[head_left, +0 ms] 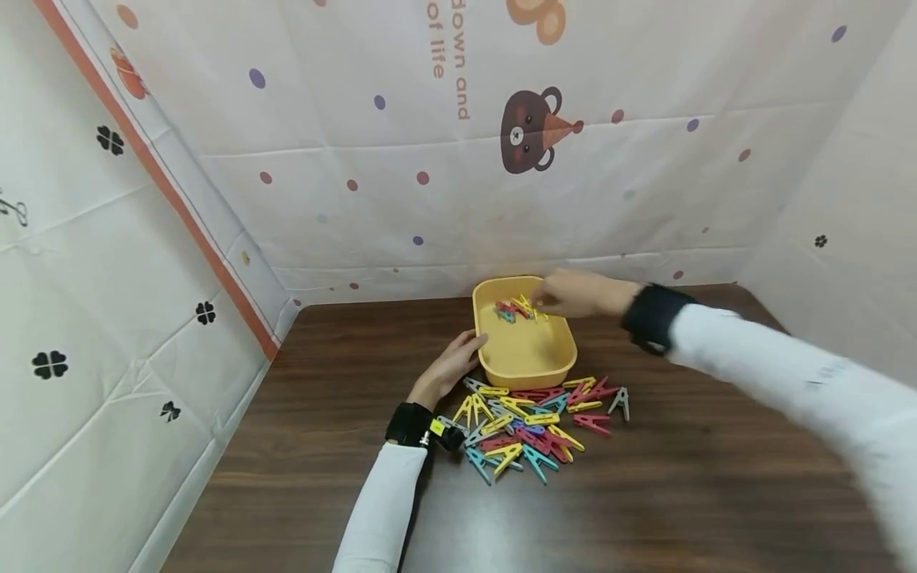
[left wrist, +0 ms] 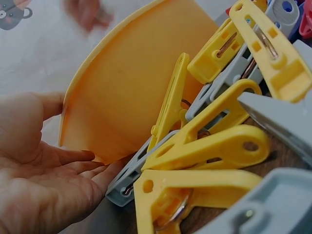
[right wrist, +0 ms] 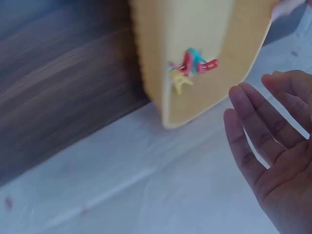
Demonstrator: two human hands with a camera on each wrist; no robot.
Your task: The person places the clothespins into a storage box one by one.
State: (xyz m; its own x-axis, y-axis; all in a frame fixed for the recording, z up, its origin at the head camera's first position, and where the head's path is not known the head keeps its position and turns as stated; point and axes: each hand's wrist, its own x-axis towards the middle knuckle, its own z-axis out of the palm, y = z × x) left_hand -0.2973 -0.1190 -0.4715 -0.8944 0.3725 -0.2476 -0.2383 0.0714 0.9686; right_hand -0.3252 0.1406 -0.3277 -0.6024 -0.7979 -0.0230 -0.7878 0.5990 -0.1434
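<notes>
A yellow plastic basin [head_left: 526,350] stands at the back of the table. My left hand [head_left: 451,364] grips its left side; in the left wrist view the thumb is over the rim and the fingers lie against the outer wall. Red, teal and yellow clothespins [right wrist: 195,63] sit in the far part of the basin. Over its far right rim is my right hand [head_left: 576,293], fingers extended and apart with nothing between them in the right wrist view. A loose heap of clothespins [head_left: 541,419] in yellow, red, teal, grey and blue lies right before the basin.
The dark wooden table [head_left: 315,446] runs back to a white printed cloth wall [head_left: 372,215]. More cloth hangs at the left and right sides. A grey clothespin [head_left: 622,403] lies at the heap's right edge.
</notes>
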